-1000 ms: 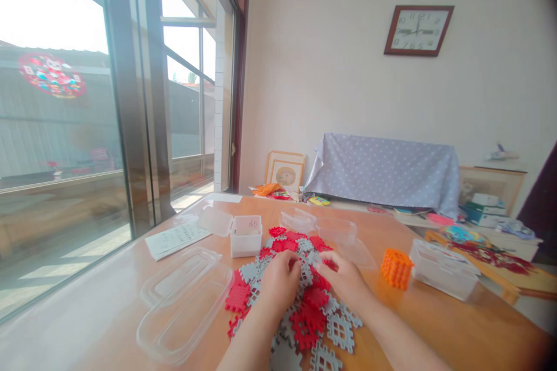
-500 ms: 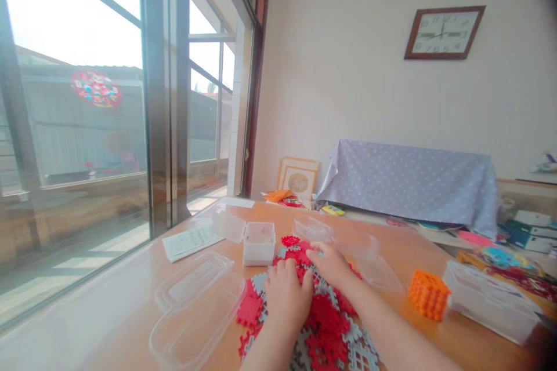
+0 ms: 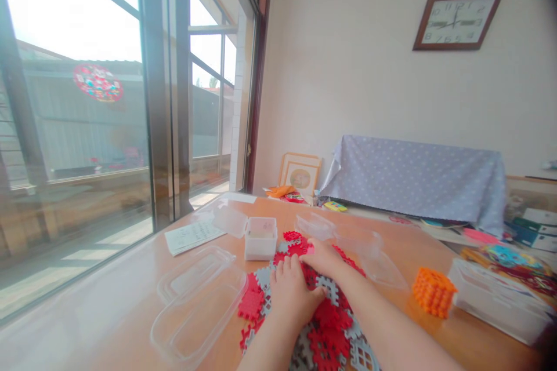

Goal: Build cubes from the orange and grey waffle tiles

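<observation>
A heap of flat red and grey interlocking plastic tiles (image 3: 327,324) lies on the wooden table (image 3: 126,301) in front of me. My left hand (image 3: 294,292) rests palm down on the heap with its fingers stretched out flat. My right hand (image 3: 324,257) reaches over the far part of the heap, its fingers curled onto a red tile; whether it grips it is unclear.
A clear oblong tub and lid (image 3: 198,300) lie left of the heap. A small white box (image 3: 260,237) and a paper sheet (image 3: 191,236) sit behind. Clear lids (image 3: 369,255), an orange tile cube (image 3: 432,291) and a clear box (image 3: 496,300) stand to the right.
My right hand has moved from the middle of the heap to its far side. My left hand has flattened onto the tiles. The view has shifted left and slightly down.
</observation>
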The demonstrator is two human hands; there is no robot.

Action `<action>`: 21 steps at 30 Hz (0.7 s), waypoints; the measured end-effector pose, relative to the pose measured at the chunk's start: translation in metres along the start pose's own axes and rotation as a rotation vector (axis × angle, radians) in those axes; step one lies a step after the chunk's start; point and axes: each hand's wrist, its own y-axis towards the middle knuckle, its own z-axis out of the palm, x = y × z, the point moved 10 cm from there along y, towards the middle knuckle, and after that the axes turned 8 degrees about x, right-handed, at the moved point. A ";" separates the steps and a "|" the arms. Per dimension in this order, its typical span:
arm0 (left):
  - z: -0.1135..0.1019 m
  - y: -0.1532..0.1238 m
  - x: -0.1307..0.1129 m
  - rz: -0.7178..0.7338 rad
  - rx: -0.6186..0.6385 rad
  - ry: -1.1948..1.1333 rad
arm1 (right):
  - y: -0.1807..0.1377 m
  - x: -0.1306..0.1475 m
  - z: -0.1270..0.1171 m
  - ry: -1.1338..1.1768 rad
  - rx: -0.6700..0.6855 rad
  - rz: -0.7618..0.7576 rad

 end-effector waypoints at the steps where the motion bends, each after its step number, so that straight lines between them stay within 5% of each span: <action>1: 0.000 0.001 0.000 0.010 -0.005 -0.022 | -0.004 0.001 -0.001 0.031 0.012 -0.021; 11: -0.004 -0.004 -0.012 0.156 0.002 -0.080 | -0.076 0.005 -0.022 0.609 0.185 -0.165; 21: -0.009 0.006 -0.004 0.151 -0.053 -0.097 | -0.121 -0.018 -0.040 0.718 0.158 -0.111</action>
